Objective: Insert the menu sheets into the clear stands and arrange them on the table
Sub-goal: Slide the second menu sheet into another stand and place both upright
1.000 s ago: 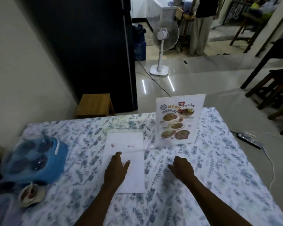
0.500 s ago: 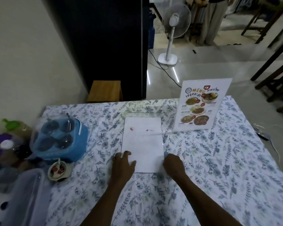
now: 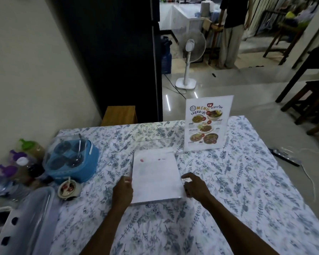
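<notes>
A clear stand with a white sheet (image 3: 156,174) in it, blank side up with small red marks, lies in the middle of the table; its near edge is lifted off the cloth. My left hand (image 3: 123,190) grips its left side. My right hand (image 3: 194,184) holds its right edge with thumb and fingers. Behind it, at the table's far right, a filled menu stand (image 3: 207,124) stands upright, its printed food pictures facing me.
A floral tablecloth (image 3: 238,181) covers the table. At the left are a blue condiment caddy (image 3: 72,160), a small sauce bowl (image 3: 67,188), bottles (image 3: 17,159) and a plastic container (image 3: 35,218). A wooden stool (image 3: 120,115), a fan (image 3: 189,56) and a person stand beyond.
Both hands slid from resting flat near the sheet to its two sides and gripped it. The near edge has come up off the cloth. My view has shifted left.
</notes>
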